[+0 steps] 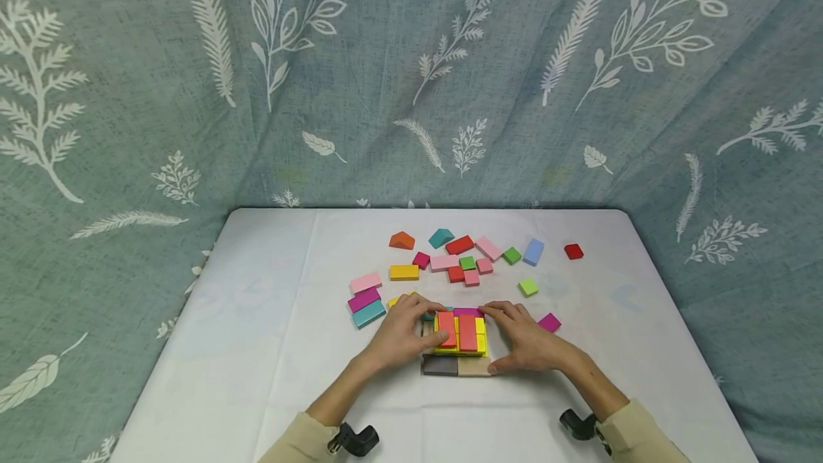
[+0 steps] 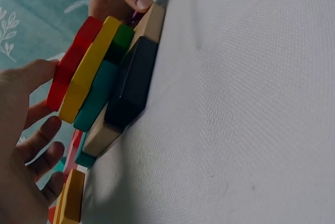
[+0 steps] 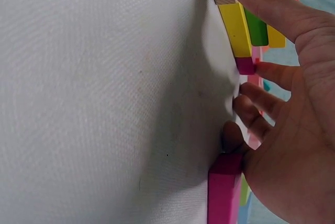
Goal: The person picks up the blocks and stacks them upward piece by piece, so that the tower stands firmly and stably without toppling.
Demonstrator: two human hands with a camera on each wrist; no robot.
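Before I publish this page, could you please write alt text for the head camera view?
A person's left hand pinches a red block atop a layered stack of colored blocks on a white-covered table, while the right hand touches the stack's right side. Loose blocks lie scattered mainly beyond it; a leaf-patterned blue-green cloth hangs behind.

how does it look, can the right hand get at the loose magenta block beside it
Probably yes: the magenta block lies on the table close by the right hand, with nothing on top of it. The hand would likely just have to leave the wood block its thumb touches.
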